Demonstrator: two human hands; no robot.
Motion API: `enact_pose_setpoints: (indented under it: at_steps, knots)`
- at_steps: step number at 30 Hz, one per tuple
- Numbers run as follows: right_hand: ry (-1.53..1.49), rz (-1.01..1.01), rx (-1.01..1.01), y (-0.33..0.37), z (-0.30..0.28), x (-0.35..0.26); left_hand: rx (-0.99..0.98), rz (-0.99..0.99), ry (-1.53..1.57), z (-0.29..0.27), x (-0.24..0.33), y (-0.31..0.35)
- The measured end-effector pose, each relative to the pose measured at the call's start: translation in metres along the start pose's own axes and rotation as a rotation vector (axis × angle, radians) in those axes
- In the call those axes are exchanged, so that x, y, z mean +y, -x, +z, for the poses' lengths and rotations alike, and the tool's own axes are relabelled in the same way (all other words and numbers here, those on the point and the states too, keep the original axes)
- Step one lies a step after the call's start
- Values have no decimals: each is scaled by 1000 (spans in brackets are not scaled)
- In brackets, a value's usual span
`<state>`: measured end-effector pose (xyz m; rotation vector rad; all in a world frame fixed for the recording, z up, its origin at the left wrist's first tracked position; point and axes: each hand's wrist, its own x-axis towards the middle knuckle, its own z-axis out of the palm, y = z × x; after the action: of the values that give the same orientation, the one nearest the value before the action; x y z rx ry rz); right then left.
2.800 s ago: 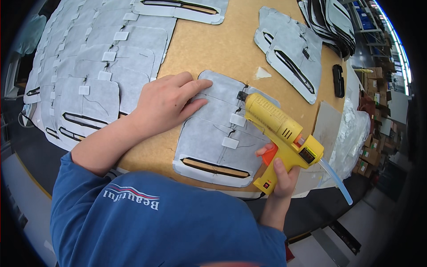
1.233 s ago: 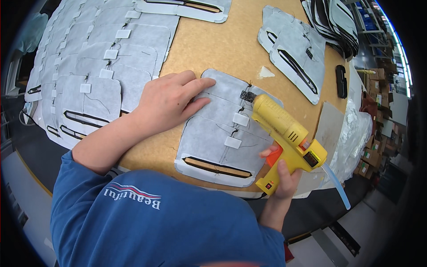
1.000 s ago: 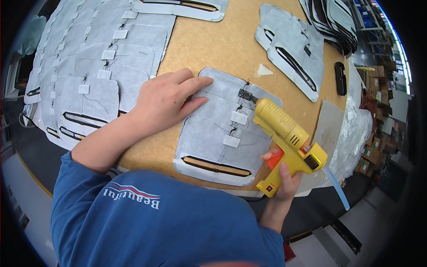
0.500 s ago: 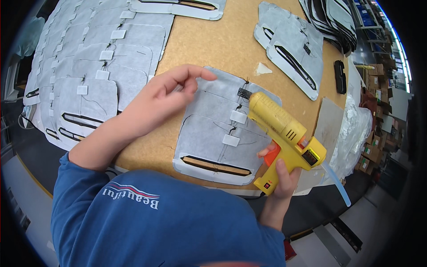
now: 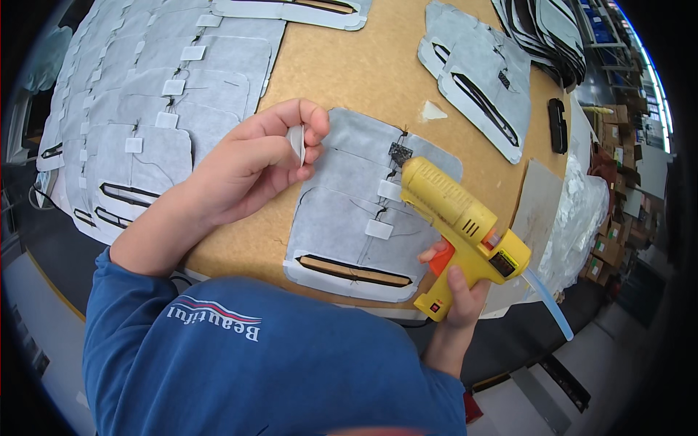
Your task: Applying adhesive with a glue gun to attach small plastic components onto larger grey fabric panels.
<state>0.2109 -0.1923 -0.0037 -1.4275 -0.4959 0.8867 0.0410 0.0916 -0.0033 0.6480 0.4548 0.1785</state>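
Observation:
My right hand (image 5: 467, 299) grips a yellow hot glue gun (image 5: 458, 211) by its handle, fingers at the orange trigger. A pale blue glue stick (image 5: 550, 309) sticks out of its back end. The nozzle is by a small black patterned patch (image 5: 398, 152) near the top of a grey fabric panel (image 5: 327, 211); whether they touch, I cannot tell. White square tabs (image 5: 379, 229) and thin wires lie along this panel, with a slot low on it. My left hand (image 5: 254, 156), left of the panel's upper part, pinches a small thin white piece (image 5: 297, 145) between curled fingers.
Many similar grey panels (image 5: 218, 94) overlap on the left of the brown table (image 5: 349, 69). Another panel pair (image 5: 476, 80) lies at the far right, near a stack of panels (image 5: 545, 36). A white scrap (image 5: 433, 111), a black tool (image 5: 557, 125) and clear plastic (image 5: 578, 218) are also there.
The white piece now shows in my left hand, whose fingers have curled in and turned upward. The glue gun has shifted slightly left and down, uncovering more of the black patch.

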Motion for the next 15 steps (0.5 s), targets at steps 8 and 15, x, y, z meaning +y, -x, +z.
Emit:
enact_pose_setpoints:
  at_steps: [8,15]
  knots:
    - [-32,-15,59,8,-9,3,-10,14,75,7,14,9]
    - [-4,-13,62,8,-10,3,-86,32,159,8,29,18]
